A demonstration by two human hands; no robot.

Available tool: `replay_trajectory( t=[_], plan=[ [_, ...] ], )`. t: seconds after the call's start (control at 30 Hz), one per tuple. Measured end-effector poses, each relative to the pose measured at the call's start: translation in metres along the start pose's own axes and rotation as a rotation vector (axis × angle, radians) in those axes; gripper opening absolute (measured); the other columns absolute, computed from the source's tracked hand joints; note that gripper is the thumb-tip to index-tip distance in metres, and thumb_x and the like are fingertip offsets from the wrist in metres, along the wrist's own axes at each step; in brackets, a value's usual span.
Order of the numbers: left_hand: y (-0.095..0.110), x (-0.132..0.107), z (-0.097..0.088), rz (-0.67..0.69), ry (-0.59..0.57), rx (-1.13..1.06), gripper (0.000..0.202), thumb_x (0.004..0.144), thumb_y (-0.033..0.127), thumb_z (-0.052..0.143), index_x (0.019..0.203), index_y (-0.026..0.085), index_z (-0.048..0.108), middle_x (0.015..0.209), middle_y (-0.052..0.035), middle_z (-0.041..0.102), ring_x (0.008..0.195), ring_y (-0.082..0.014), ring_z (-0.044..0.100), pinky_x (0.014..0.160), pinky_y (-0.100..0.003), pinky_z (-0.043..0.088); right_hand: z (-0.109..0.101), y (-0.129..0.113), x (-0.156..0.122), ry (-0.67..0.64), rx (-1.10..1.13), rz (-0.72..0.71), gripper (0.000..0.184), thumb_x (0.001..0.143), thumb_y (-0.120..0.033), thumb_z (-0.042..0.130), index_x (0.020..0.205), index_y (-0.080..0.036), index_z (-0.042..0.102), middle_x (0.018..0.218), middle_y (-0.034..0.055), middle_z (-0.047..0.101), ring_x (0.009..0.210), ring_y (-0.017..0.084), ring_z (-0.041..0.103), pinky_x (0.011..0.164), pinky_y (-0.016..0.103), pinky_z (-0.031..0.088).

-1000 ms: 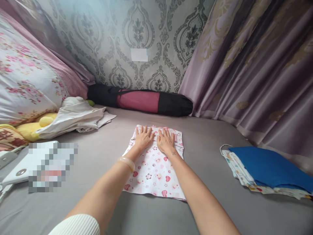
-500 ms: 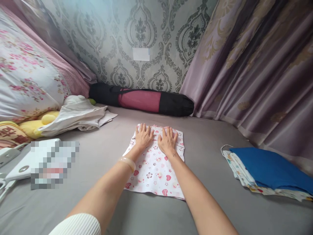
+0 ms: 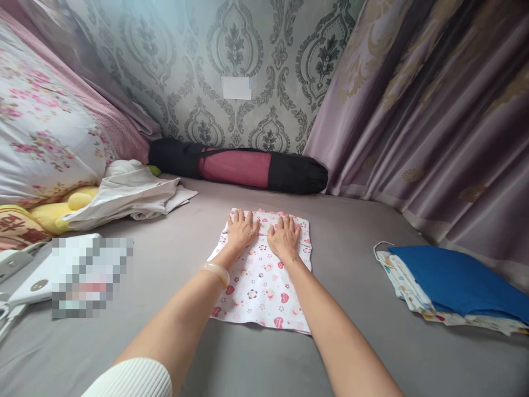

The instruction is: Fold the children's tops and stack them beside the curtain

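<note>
Head view, and from where I stand the nearest thing is a white ribbed sleeve [image 3: 131,380] on the left arm, cut off by the bottom of the frame; the right arm runs out there too. Between the forearms lies a white cloth with a red and pink print [image 3: 260,300], flat on the grey sheet [image 3: 351,264], its near edge toward the person. That edge is loose with nothing on it, so I'd worry that a forearm brushing it could drag it crooked. Up at the far part, the left hand [image 3: 243,229] and right hand [image 3: 284,237] lie palm down, fingers spread, gripping nothing. Uneven pressure or a sideways slide could pucker the cloth over the soft sheet, or shift its layers apart; how many layers there are, I can't tell. The palms hide part of a crosswise fold line, and the pink trim [image 3: 273,213] just past the fingertips is hard to make out.

Right of the hands, well apart, a blue cloth [image 3: 458,281] covers most of the pile beneath it. Left, a pixelated patch masks something beside a white device [image 3: 39,285]. Beyond the hands lies a black and red roll [image 3: 235,168].
</note>
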State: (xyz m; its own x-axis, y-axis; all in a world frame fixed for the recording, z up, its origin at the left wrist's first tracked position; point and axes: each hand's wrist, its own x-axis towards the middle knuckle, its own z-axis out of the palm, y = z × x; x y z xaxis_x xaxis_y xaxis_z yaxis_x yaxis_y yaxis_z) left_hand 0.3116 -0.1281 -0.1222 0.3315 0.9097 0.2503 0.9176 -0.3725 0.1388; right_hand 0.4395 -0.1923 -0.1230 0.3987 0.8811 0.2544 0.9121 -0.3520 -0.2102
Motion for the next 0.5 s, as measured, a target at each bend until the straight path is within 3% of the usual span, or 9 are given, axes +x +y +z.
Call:
replay_trajectory(
  t=[0.23,0.4,0.5],
  plan=[
    [0.0019,-0.0007,0.0010,-0.089,0.108,0.001,0.063,0.098,0.047,0.018,0.144,0.010,0.041,0.155,-0.0198,0.031,0.145,-0.0316,0.023,0.117,-0.055,0.015,-0.0053,0.0002,-0.0021,0.083,-0.009,0.085,0.061,0.096,-0.033,0.024,0.148,-0.002,0.033,0.157,0.0172,0.026,0.147,0.030,0.015,0.117,0.054,0.003],
    [0.0004,0.0013,0.0039,-0.116,0.016,-0.007,0.069,0.097,0.050,0.019,0.143,0.004,0.040,0.151,-0.0224,0.038,0.142,-0.0340,0.030,0.115,-0.054,0.021,-0.0017,0.0020,0.0039,0.048,-0.018,0.251,0.065,0.095,-0.036,0.030,0.145,0.005,0.035,0.153,0.0245,0.031,0.142,0.036,0.023,0.114,0.057,0.011],
    [0.0002,0.0019,0.0044,-0.119,-0.005,0.005,0.069,0.097,0.051,0.019,0.143,0.005,0.040,0.151,-0.0216,0.037,0.142,-0.0338,0.029,0.115,-0.053,0.021,-0.0007,0.0017,0.0061,0.009,-0.030,0.269,0.064,0.095,-0.037,0.031,0.144,0.004,0.037,0.151,0.0250,0.034,0.141,0.036,0.025,0.113,0.057,0.012]
  ],
)
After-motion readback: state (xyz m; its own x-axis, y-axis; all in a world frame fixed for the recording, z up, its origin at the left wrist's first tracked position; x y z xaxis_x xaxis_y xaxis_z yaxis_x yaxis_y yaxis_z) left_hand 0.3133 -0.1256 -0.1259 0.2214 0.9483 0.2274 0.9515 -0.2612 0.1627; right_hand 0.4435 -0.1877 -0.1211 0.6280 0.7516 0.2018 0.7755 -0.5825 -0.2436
